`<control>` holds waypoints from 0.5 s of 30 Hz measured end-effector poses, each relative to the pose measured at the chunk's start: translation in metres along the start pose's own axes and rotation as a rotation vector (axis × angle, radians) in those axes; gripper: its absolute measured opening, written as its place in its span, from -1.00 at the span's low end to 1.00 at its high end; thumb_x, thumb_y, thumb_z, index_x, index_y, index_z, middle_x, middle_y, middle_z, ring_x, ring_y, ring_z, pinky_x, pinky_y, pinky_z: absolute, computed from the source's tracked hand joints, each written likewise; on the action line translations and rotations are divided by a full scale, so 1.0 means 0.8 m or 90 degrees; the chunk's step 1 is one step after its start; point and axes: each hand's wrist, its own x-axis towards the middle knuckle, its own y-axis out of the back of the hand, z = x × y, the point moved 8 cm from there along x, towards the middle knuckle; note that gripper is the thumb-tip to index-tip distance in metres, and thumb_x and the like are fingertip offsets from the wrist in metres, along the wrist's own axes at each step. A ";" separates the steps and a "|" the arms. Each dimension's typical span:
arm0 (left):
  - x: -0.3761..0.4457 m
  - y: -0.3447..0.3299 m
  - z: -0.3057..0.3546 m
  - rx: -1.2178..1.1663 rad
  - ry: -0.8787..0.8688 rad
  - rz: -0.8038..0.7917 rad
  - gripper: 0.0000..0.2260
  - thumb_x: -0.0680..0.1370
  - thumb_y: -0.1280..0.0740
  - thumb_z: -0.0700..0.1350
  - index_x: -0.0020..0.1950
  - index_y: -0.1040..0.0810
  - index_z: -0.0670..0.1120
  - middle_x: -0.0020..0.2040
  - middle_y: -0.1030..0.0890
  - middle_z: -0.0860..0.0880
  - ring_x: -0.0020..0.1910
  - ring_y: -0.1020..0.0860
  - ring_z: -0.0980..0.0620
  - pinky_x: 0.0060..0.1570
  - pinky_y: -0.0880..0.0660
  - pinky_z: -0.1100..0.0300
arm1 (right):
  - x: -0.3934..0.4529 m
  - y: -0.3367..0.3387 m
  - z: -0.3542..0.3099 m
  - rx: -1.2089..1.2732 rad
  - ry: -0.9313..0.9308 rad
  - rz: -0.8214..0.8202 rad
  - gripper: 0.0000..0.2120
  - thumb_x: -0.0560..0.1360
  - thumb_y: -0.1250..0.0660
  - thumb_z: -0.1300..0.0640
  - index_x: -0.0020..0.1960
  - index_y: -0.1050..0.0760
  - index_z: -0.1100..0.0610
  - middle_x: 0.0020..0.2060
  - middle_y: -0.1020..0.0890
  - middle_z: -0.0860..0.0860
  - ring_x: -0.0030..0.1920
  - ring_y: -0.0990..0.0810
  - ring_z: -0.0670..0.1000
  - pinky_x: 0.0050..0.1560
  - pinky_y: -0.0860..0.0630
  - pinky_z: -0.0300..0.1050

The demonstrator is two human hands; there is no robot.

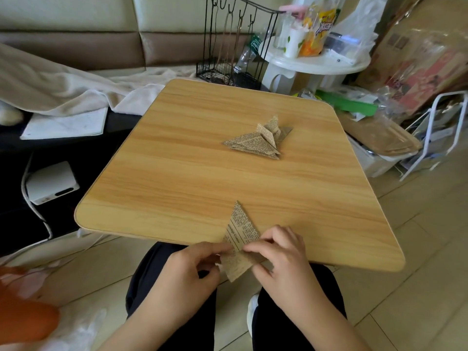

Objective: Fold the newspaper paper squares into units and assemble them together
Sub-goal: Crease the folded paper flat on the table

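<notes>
From the head camera, a pointed piece of folded brown newspaper (240, 239) sticks over the near edge of the light wooden table (177, 173), at about 6 o'clock. The left hand (187, 269) pinches its left side with thumb and fingertips. The right hand (281, 257) pinches its right side, fingers curled over the paper. Both wrists come up from the lap, palms turned down.

A small pile of folded newspaper units (260, 139) lies on the table toward 1 o'clock, well apart from the hands.

The thin paper could tear if the two hands pull apart too hard. The fold could also go crooked if one pinch slips, and then the piece might not fit the others.
</notes>
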 end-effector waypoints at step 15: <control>0.008 0.040 0.081 -0.407 -0.133 -0.031 -0.80 0.23 -0.60 -0.12 -0.19 -0.71 0.02 -0.17 -0.71 -0.02 -0.17 -0.67 0.11 -0.15 -0.55 0.34 | 0.018 0.104 -0.024 0.463 -0.081 0.009 -0.72 0.34 -0.40 0.03 0.04 -0.63 -0.15 -0.03 -0.68 -0.21 0.05 -0.65 -0.13 0.06 -0.52 -0.33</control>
